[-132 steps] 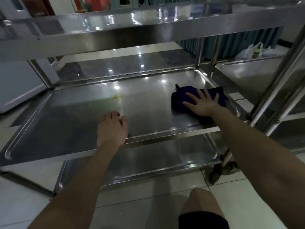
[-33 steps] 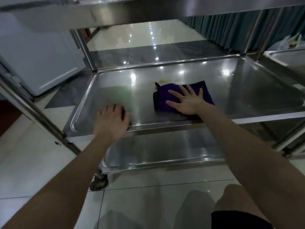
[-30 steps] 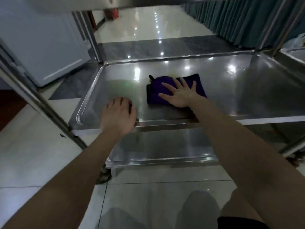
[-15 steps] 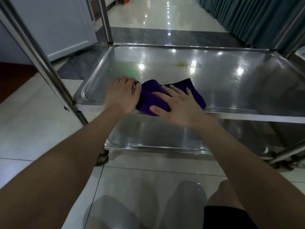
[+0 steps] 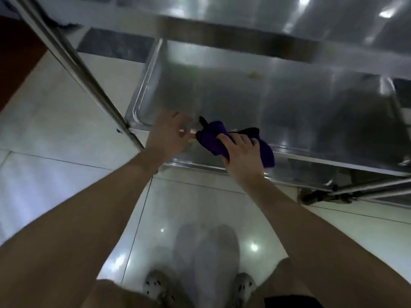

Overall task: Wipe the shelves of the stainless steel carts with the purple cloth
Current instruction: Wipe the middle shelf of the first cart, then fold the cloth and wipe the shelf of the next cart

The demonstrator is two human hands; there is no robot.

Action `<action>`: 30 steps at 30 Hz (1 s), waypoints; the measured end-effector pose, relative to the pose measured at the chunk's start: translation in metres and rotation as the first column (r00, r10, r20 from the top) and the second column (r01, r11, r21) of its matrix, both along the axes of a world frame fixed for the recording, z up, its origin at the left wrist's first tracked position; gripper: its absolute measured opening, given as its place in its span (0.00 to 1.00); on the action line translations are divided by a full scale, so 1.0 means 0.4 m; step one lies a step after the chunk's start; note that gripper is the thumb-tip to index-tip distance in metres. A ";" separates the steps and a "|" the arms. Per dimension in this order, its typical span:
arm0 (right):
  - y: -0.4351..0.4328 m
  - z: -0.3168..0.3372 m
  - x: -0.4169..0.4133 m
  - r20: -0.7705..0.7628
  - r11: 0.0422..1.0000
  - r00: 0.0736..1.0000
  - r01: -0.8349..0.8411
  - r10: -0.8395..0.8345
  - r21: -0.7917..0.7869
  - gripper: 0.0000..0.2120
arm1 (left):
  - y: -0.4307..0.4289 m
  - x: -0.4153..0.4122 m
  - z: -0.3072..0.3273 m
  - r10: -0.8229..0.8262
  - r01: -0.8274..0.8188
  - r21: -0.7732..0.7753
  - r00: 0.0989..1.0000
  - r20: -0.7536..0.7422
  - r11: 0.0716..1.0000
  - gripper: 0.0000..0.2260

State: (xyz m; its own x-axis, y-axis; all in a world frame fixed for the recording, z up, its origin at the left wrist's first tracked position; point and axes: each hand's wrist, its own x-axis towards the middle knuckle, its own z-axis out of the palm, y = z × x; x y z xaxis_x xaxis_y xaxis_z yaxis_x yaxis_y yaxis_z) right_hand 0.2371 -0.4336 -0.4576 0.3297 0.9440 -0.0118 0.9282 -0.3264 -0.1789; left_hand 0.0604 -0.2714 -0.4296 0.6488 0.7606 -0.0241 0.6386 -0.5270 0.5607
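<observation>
The purple cloth (image 5: 214, 138) is bunched up at the front edge of the stainless steel cart's middle shelf (image 5: 255, 103). My right hand (image 5: 241, 150) grips it from above, fingers curled into the fabric. My left hand (image 5: 169, 132) hovers just left of the cloth over the shelf's front rim, fingers apart, holding nothing. A small yellowish spot (image 5: 253, 74) lies further back on the shelf. The upper shelf (image 5: 278, 25) crosses the top of the view, blurred.
The cart's left upright post (image 5: 73, 63) runs diagonally from the top left to the shelf corner. A lower shelf edge (image 5: 289, 174) and a caster (image 5: 311, 196) show below right. My feet in patterned shoes (image 5: 155, 287) stand on the glossy tiled floor.
My head has tilted sharply down. The right hand went from pressing flat on the cloth to gripping it bunched at the front rim. The left hand let go of the cloth.
</observation>
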 end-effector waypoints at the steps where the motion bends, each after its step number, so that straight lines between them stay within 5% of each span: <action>1: -0.019 0.035 -0.009 -0.029 0.999 0.999 0.015 -0.016 -0.050 0.29 | -0.038 -0.039 0.024 0.022 -0.022 -0.046 1.000 0.006 0.999 0.12; 5: -0.130 0.202 -0.061 -0.188 0.959 0.981 -0.011 -0.044 -0.282 0.30 | -0.184 -0.204 0.139 0.056 -0.063 -0.273 0.998 -0.033 0.960 0.15; 9: -0.240 0.406 -0.146 -0.311 0.941 0.946 -0.022 -0.089 -0.338 0.28 | -0.311 -0.363 0.321 0.111 -0.160 -0.391 0.983 -0.146 0.906 0.14; 18: -0.214 0.744 -0.337 -0.396 0.956 0.917 -0.072 -0.048 -0.283 0.30 | -0.366 -0.637 0.646 0.024 -0.203 -0.458 0.930 -0.366 0.865 0.13; 30: 0.060 0.972 -0.649 -0.403 0.993 0.915 -0.057 0.009 -0.107 0.31 | -0.078 -0.935 0.860 0.086 -0.180 -0.371 0.963 -0.255 0.911 0.18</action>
